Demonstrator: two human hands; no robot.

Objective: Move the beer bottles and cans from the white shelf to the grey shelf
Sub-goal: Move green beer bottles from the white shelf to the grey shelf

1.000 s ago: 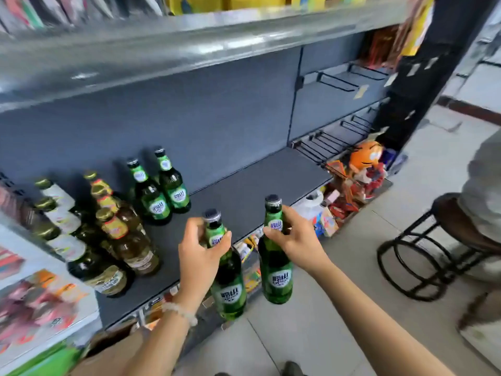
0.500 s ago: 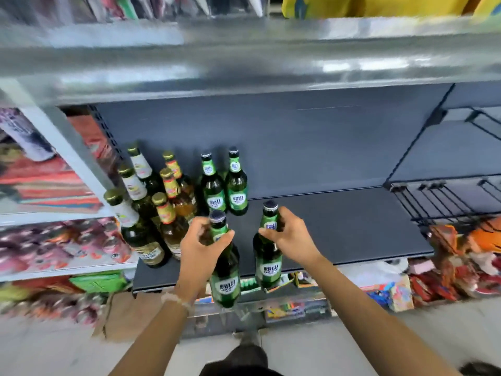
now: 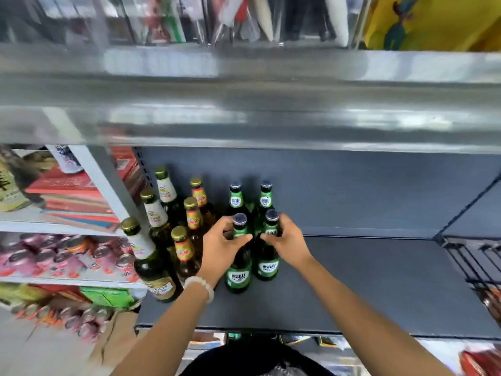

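Note:
Two green beer bottles stand on the grey shelf (image 3: pixel 366 289), each held by the neck. My left hand (image 3: pixel 221 246) grips the left green bottle (image 3: pixel 238 275). My right hand (image 3: pixel 287 240) grips the right green bottle (image 3: pixel 267 264). Both bottles stand upright, their bases on or just above the shelf board. Right behind them stand two more green bottles (image 3: pixel 235 198). To the left are amber bottles with red-yellow labels (image 3: pixel 193 215) and dark bottles with white neck labels (image 3: pixel 154 213).
A metal shelf board (image 3: pixel 271 109) overhangs just above the bottles. A white shelf (image 3: pixel 67 226) at the left holds red boxes and pink cans. Black wire racks (image 3: pixel 471 256) stand at the right. The right part of the grey shelf is bare.
Both hands have carried the two green bottles from in front of the shelf edge in over the grey shelf, down and back to the two green bottles standing there. The view has moved closer.

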